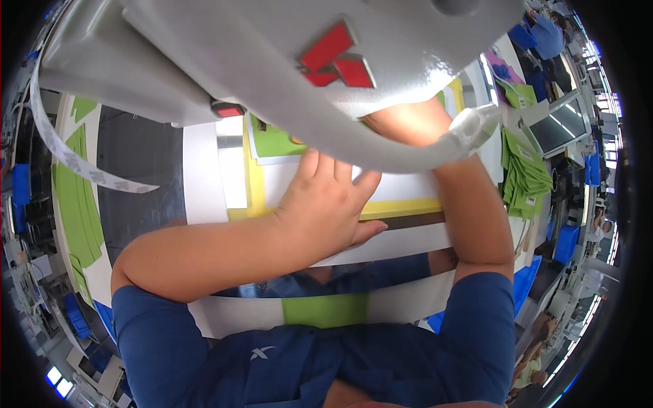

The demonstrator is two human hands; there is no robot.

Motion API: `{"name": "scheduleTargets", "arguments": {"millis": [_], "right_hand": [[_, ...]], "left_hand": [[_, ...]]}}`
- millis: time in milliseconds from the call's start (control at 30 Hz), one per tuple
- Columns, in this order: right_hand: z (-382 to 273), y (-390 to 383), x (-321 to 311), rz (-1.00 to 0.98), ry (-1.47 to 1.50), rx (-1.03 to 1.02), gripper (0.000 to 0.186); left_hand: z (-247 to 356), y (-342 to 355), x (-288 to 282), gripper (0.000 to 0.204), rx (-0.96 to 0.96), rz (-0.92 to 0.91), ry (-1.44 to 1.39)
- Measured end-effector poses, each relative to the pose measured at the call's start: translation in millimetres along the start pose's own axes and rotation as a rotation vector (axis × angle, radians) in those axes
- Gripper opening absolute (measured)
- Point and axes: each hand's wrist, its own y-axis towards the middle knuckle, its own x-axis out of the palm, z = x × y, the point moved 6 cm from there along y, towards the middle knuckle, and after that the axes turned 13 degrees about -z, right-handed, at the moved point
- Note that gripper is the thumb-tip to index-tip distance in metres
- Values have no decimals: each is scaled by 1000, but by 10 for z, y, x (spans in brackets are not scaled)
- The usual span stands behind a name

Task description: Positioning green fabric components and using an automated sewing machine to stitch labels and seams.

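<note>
My left hand (328, 194) lies palm down on a white sheet (286, 178) with yellow edging (411, 208). Its thumb and fingers are spread, and the fingertips reach the edge of a green piece (275, 144) on the sheet. Bent over from the right, my right hand (407, 122) is under the machine head in bright light. The big pale grey machine, seemingly a sewing machine (265, 88), hides its fingers, so I cannot see what they touch. A curved grey tube (401, 158) on the machine passes in front of both hands.
Green fabric pieces lie in a long stack (78, 197) at the left and a pile (525, 177) at the right. A printed tape (88, 171) hangs down on the left. A tablet-like screen (559, 126) stands at the right. Other people work beyond it.
</note>
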Motion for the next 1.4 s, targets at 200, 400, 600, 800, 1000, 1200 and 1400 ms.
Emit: {"name": "scheduleTargets", "arguments": {"millis": [200, 400, 600, 800, 1000, 1200, 1400], "right_hand": [[-9, -54, -36, 156, -14, -48, 25], [-30, 19, 29, 17, -37, 2, 27], [-23, 57, 30, 45, -80, -18, 26], [20, -25, 37, 65, 11, -18, 22], [57, -49, 6, 279, 186, -56, 27], [104, 22, 61, 212, 140, -53, 38], [113, 97, 78, 74, 80, -3, 45]], "left_hand": [[8, 3, -70, 95, 18, 86, 59], [3, -18, -46, 92, -2, 51, 5], [-25, -20, 14, 96, 6, 36, 8], [-3, 3, -12, 93, -19, -31, 33], [-26, 8, -23, 93, 24, 55, 14], [-50, 19, -45, 94, 28, 78, 31], [-102, 50, -102, 96, 14, 44, 43]]}}
